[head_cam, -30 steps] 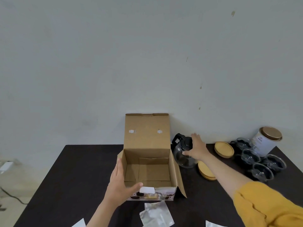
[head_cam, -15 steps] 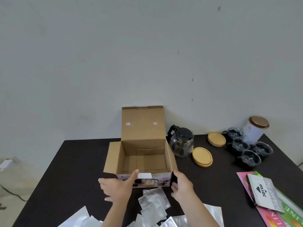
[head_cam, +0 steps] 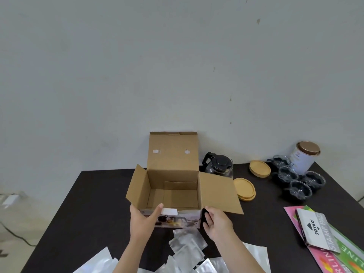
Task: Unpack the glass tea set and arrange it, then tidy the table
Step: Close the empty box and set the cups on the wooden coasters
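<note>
My right hand (head_cam: 217,223) has let go of the teapot (head_cam: 219,166) (it sits just right of the empty box (head_cam: 173,186) now), so both hands, left hand (head_cam: 144,218) too, grip the box's near corners, ready for tidying.

Both bare forearms reach forward from the bottom edge. The left hand (head_cam: 144,218) grips the box (head_cam: 173,194) at its near left corner, thumb over the rim. The right hand (head_cam: 217,223) is at the near right corner, fingers curled round that edge.
</note>
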The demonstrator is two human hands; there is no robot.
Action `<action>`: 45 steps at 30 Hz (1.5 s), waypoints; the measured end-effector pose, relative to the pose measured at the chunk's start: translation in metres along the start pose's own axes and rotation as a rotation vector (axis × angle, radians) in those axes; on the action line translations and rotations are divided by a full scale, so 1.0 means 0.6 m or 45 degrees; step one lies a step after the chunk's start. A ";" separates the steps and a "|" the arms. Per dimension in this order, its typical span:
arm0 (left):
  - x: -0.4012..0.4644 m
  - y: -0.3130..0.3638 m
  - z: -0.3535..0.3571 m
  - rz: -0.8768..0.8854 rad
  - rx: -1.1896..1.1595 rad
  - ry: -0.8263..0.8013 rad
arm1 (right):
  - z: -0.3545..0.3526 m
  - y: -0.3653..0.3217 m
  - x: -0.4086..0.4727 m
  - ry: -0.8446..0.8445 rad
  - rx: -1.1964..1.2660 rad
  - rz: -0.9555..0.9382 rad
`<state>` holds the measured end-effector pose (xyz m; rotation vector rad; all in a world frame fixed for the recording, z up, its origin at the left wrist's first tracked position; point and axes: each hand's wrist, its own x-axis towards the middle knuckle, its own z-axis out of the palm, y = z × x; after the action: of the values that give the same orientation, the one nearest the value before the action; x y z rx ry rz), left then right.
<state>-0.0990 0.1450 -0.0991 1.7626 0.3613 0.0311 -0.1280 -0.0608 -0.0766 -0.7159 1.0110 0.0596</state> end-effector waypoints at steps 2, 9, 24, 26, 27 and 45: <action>-0.001 -0.002 0.003 -0.012 -0.011 0.001 | 0.001 0.007 0.001 0.077 -0.108 -0.231; 0.004 0.000 0.022 -0.077 0.061 0.063 | 0.011 0.022 -0.009 -0.014 -0.611 -0.946; -0.006 -0.035 0.009 0.603 1.033 -0.191 | 0.033 -0.011 0.023 -0.122 -1.090 -1.276; -0.006 -0.034 0.010 0.595 1.034 -0.197 | 0.065 -0.038 0.029 -0.159 -1.098 -1.263; -0.006 -0.034 0.010 0.587 1.034 -0.201 | 0.082 -0.052 0.036 -0.186 -1.111 -1.270; 0.003 -0.040 0.005 0.583 1.036 -0.257 | 0.175 -0.164 0.052 -0.610 -1.254 -1.143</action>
<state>-0.1017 0.1469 -0.1229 2.5966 -0.2283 0.0347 0.0042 -0.0852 -0.0161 -1.8968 0.0693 -0.0614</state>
